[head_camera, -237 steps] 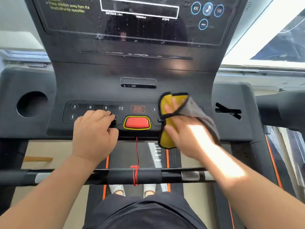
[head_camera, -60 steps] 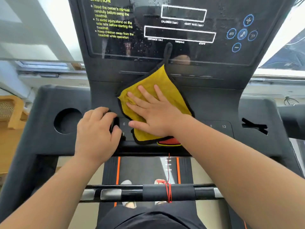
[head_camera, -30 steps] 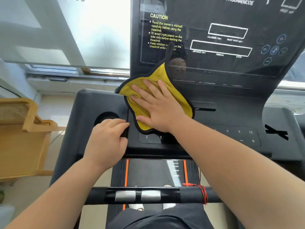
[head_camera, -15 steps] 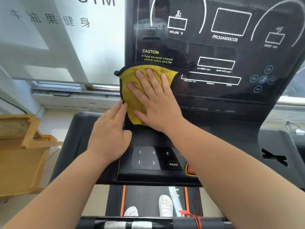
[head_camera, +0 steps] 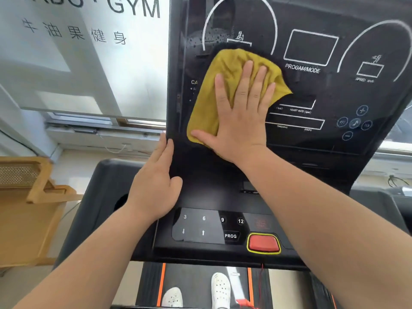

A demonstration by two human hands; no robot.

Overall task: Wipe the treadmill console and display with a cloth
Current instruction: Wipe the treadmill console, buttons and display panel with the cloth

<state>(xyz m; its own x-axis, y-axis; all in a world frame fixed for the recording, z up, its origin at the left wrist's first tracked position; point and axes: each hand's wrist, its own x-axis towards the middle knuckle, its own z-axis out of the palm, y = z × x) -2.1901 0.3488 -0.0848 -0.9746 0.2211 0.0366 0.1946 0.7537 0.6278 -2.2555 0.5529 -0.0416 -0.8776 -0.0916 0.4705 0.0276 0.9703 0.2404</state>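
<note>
The black treadmill display (head_camera: 312, 47) fills the upper right, with white outlines and water droplets near its top left. My right hand (head_camera: 240, 114) lies flat, fingers spread, pressing a yellow cloth (head_camera: 214, 85) against the display's left half, over the caution text. My left hand (head_camera: 156, 186) rests flat with fingers together against the left edge of the console upright. Below lies the button panel (head_camera: 200, 226) with number keys, a PROG key and a red stop button (head_camera: 263, 243).
A frosted window with gym lettering (head_camera: 89, 52) stands at the left. A wooden rack (head_camera: 29, 197) sits at the lower left beside the treadmill. The belt (head_camera: 196, 284) and two white shoes show at the bottom. A cup hole (head_camera: 121, 202) is partly hidden behind my left wrist.
My right hand has slid the cloth from the lower console up onto the display and now higher and to the right. My left hand moved from the button panel up to the upright's left edge.
</note>
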